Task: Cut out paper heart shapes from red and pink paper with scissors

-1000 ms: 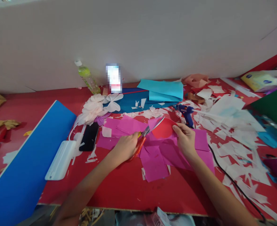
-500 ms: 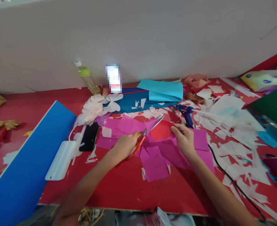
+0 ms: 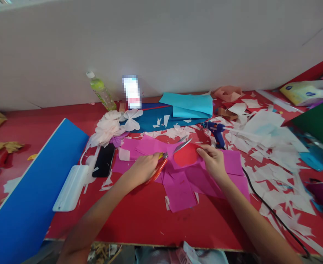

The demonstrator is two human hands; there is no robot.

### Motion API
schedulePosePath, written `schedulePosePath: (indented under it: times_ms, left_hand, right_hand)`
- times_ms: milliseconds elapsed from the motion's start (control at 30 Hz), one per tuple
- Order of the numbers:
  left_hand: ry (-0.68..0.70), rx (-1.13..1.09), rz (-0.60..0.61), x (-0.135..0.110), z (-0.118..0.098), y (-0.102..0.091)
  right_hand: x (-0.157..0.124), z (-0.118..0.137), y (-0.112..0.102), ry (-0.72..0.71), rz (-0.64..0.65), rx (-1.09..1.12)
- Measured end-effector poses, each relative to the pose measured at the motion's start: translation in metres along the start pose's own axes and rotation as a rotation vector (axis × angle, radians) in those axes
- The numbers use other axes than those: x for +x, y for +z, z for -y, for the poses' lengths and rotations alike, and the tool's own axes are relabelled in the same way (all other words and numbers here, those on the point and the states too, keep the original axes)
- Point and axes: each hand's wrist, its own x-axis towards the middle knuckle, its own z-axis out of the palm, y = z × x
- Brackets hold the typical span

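My left hand (image 3: 145, 168) is closed around the handles of a pair of scissors (image 3: 165, 157), one orange-red handle showing below the fingers. The blades point up and right and stand slightly apart, at the left edge of a round red piece of paper (image 3: 185, 154). Magenta paper borders that red piece. My right hand (image 3: 212, 158) pinches its right edge between thumb and fingers. Several magenta paper sheets (image 3: 180, 194) lie overlapping beneath both hands on the red tabletop (image 3: 139, 216).
A blue glue gun (image 3: 217, 134) lies behind my right hand, white paper scraps (image 3: 276, 176) to the right. At left are a black phone (image 3: 104, 161), white power bank (image 3: 71, 189), blue board (image 3: 35, 198) and pale paper flower (image 3: 107, 128). A bottle (image 3: 102, 91) leans against the wall.
The scissors and my left hand have shifted slightly left and down, and the blades look a little wider apart. My right hand and the red paper have moved slightly left.
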Motion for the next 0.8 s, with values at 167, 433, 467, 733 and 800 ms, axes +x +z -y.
schedulePosePath:
  times_ms: [167, 433, 467, 733, 800]
  left_hand:
    - [-0.003, 0.033, 0.015, 0.002, -0.001, -0.001]
    - [0.000, 0.018, 0.024, 0.002, -0.003, -0.004]
    - [0.000, 0.018, 0.026, 0.002, -0.003, -0.005]
    - [0.037, 0.059, 0.031, 0.005, 0.006, 0.000]
    - [0.039, 0.077, 0.036, 0.006, 0.010, 0.002]
  right_hand:
    - [0.000, 0.001, 0.001, -0.009, 0.026, -0.009]
    - [0.000, 0.004, 0.001, -0.001, 0.055, -0.016]
    - [0.000, 0.005, 0.001, 0.001, 0.061, -0.016]
    - [0.001, 0.007, 0.000, 0.018, 0.089, -0.019]
    - [0.001, 0.007, 0.000, 0.018, 0.097, -0.025]
